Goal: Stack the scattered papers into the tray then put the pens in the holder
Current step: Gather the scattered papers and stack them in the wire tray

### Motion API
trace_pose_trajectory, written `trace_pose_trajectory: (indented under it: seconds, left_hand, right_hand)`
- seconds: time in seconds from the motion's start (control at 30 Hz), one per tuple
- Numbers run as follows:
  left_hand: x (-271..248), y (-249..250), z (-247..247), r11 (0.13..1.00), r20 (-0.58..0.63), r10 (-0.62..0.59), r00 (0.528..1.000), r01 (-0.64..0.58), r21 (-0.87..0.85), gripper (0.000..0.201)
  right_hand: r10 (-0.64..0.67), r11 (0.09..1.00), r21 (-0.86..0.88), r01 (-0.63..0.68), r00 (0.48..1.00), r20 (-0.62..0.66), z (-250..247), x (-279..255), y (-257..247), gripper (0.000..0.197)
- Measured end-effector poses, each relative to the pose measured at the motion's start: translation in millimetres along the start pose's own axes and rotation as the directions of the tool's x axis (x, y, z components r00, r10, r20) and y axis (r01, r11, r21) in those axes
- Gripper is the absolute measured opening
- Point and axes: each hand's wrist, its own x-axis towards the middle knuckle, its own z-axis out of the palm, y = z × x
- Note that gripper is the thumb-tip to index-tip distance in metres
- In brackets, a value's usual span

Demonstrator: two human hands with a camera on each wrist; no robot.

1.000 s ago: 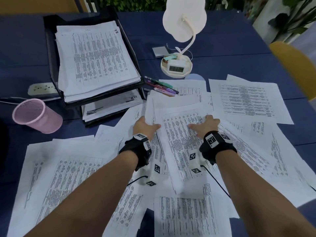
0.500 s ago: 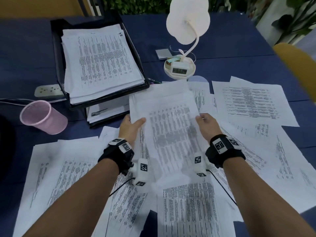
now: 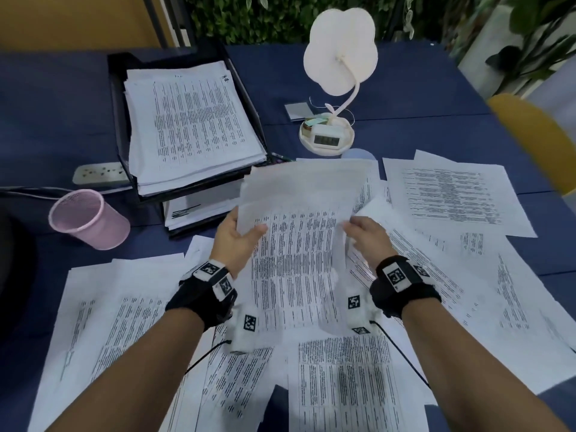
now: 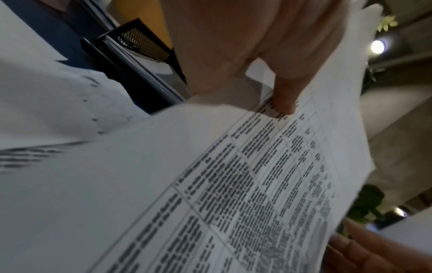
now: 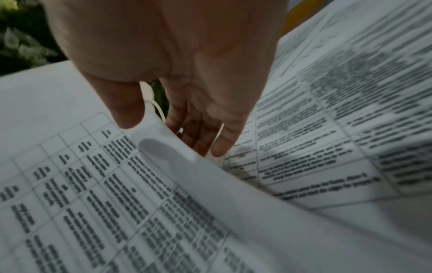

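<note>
I hold a printed sheet (image 3: 299, 254) lifted above the scattered papers (image 3: 452, 198), just in front of the black tray (image 3: 114, 101). My left hand (image 3: 238, 235) pinches its left edge, thumb (image 4: 285, 99) on the printed side. My right hand (image 3: 363, 229) is at the right edge with fingers (image 5: 205, 133) straight beneath it. The right thumb hovers over the sheet (image 5: 93, 184) and casts a shadow on it. The tray carries a thick paper stack (image 3: 193, 126). The pink mesh holder (image 3: 90, 219) stands left. One pen end (image 3: 282, 158) peeks out beside the tray; the sheet hides the others.
A white flower-shaped lamp with a clock in its base (image 3: 327, 138) stands behind the sheet. A power strip (image 3: 99, 174) lies left of the tray. A yellow chair (image 3: 536, 135) is at the right. Loose papers (image 3: 124, 322) cover the near blue table (image 3: 311, 76).
Both hands have lifted the sheet off the pile and raised it toward the tray. The right thumb has eased off its edge, and the lifted sheet now hides most of the pens.
</note>
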Motion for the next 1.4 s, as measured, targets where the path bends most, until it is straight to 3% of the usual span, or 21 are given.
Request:
trace_pose_trajectory:
  seconds: [0.07, 0.13, 0.2, 0.27, 0.3, 0.37, 0.43, 0.53, 0.6, 0.7, 0.77, 0.83, 0.87, 1.0, 1.13, 1.4]
  left_hand:
    - [-2, 10, -2, 0.998, -0.018, 0.018, 1.000, -0.020, -0.064, 0.042]
    - [-3, 19, -3, 0.999, -0.006, 0.021, 1.000, -0.021, -0.048, 0.045]
    - [-3, 25, -5, 1.000, 0.000, 0.031, 1.000, -0.031, 0.005, 0.033]
    - [-4, 29, -8, 0.995, -0.030, 0.072, 0.997, -0.070, 0.066, 0.021]
    - [-3, 29, -10, 0.992, -0.058, 0.093, 0.994, -0.087, 0.091, 0.020]
    - [-4, 32, -15, 0.982, -0.108, 0.142, 0.984, -0.127, 0.140, 0.019]
    - [-6, 39, -21, 0.981, -0.156, 0.167, 0.974, -0.149, 0.124, 0.022]
    - [-11, 54, -28, 0.982, -0.164, 0.191, 0.968, -0.186, 0.044, 0.030]
    - [-13, 66, -32, 0.980, -0.123, 0.200, 0.972, -0.200, 0.011, 0.032]
    - [-16, 80, -36, 0.981, -0.029, 0.194, 0.981, -0.194, -0.005, 0.032]
    - [-17, 86, -38, 0.979, 0.019, 0.202, 0.979, -0.202, -0.010, 0.027]
    - [-19, 87, -37, 0.975, 0.024, 0.223, 0.974, -0.223, -0.016, 0.022]
    - [-20, 89, -36, 0.972, 0.003, 0.235, 0.972, -0.235, -0.032, 0.022]
    - [-26, 101, -27, 0.944, -0.144, 0.306, 0.941, -0.320, -0.083, 0.029]
    - [-25, 109, -19, 0.921, -0.174, 0.359, 0.917, -0.378, -0.091, 0.029]
    - [-16, 70, -35, 0.970, -0.224, 0.216, 0.950, -0.235, -0.061, 0.043]
  right_hand:
    - [-0.003, 0.985, 0.173, -0.004, 0.999, 0.044, 5, -4, -12, 0.003]
    - [-0.045, 0.985, 0.171, 0.034, 0.997, 0.064, 9, -6, -21, 0.019]
    - [-0.066, 0.993, 0.098, 0.058, 0.995, 0.077, 13, -8, -27, 0.040]
    - [-0.052, 0.997, -0.059, 0.058, 0.992, 0.113, 14, -9, -24, 0.045]
    - [-0.025, 0.970, -0.235, 0.060, 0.989, 0.149, 14, -11, -20, 0.048]
    - [0.093, 0.785, -0.616, 0.059, 0.973, 0.212, 16, -14, -9, 0.047]
    - [0.142, 0.654, -0.752, 0.085, 0.962, 0.232, 17, -18, -3, 0.046]
    - [0.159, 0.593, -0.797, 0.110, 0.955, 0.250, 19, -23, -4, 0.047]
    - [0.155, 0.637, -0.765, 0.098, 0.955, 0.252, 19, -24, -6, 0.053]
    - [0.045, 0.886, -0.461, 0.048, 0.981, 0.188, 18, -27, -23, 0.068]
    - [-0.123, 0.979, -0.144, 0.143, 0.983, 0.140, 18, -34, -48, 0.050]
    - [-0.234, 0.970, 0.089, 0.226, 0.968, 0.087, 17, -44, -78, 0.022]
    - [-0.268, 0.955, 0.150, 0.256, 0.961, 0.071, 17, -50, -90, 0.020]
    - [-0.414, 0.893, 0.195, 0.406, 0.910, 0.002, 20, -65, -111, 0.021]
    - [-0.485, 0.846, 0.188, 0.498, 0.867, -0.112, 30, -76, -112, 0.026]
    - [-0.364, 0.919, 0.122, 0.376, 0.925, -0.108, 39, -65, -84, 0.029]
